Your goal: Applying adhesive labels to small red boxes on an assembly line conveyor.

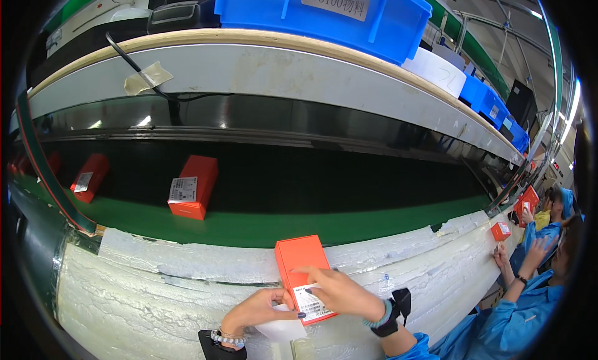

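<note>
An orange-red box (301, 253) lies flat on the pale covered bench in front of me, with a white printed label (308, 302) on its near end. My left hand (260, 309) is at the box's near left edge, its fingers curled around a white sheet of paper (281, 330) that hangs below. Its thumb reaches onto the label's lower left corner. From the right, my right hand (344, 292) lies over the box with fingers stretched out. Its index finger points across the lid, and another fingertip touches the label's upper part.
Beyond the bench runs a green conveyor belt (261, 229) carrying labelled orange-red boxes, the nearest box (194, 185) left of centre. A shelf (261, 67) above holds a large blue bin (324, 17). At right, people in blue (511, 316) sit along the bench by a small box (500, 231).
</note>
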Demonstrator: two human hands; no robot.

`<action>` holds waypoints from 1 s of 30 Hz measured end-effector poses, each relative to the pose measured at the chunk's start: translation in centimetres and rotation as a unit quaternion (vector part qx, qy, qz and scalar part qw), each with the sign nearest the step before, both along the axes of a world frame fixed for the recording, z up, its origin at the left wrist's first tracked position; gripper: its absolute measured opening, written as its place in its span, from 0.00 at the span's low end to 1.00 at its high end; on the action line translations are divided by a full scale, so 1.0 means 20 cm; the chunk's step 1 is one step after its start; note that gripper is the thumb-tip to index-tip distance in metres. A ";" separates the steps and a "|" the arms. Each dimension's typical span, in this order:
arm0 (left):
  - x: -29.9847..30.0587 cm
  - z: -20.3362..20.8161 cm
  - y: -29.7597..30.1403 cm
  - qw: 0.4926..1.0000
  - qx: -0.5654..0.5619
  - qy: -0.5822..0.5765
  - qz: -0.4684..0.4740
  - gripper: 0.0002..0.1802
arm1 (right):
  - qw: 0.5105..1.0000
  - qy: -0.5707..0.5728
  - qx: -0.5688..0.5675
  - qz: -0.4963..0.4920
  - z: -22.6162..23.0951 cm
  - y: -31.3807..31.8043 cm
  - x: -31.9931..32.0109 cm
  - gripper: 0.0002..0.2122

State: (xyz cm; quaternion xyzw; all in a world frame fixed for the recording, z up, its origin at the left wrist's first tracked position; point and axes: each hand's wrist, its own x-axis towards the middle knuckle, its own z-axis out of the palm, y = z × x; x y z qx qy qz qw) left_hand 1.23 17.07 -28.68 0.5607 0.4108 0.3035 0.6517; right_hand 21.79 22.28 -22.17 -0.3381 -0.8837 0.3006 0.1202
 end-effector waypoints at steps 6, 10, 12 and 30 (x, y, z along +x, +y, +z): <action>-0.02 0.00 0.01 0.998 0.059 -0.012 -0.001 0.08 | 0.936 -0.181 0.263 -0.150 -0.06 -0.28 -0.15 0.23; -0.10 0.03 -0.02 0.995 0.048 -0.031 0.084 0.11 | 0.892 -0.143 0.397 -0.164 -0.14 -0.13 -0.15 0.21; -0.13 0.06 -0.03 0.991 0.045 -0.032 0.123 0.12 | 0.885 -0.123 0.404 -0.198 -0.15 0.03 -0.11 0.21; -0.13 -0.08 0.04 0.879 0.051 -0.084 0.466 0.10 | 0.937 -0.174 0.234 -0.194 -0.27 0.27 0.73 0.12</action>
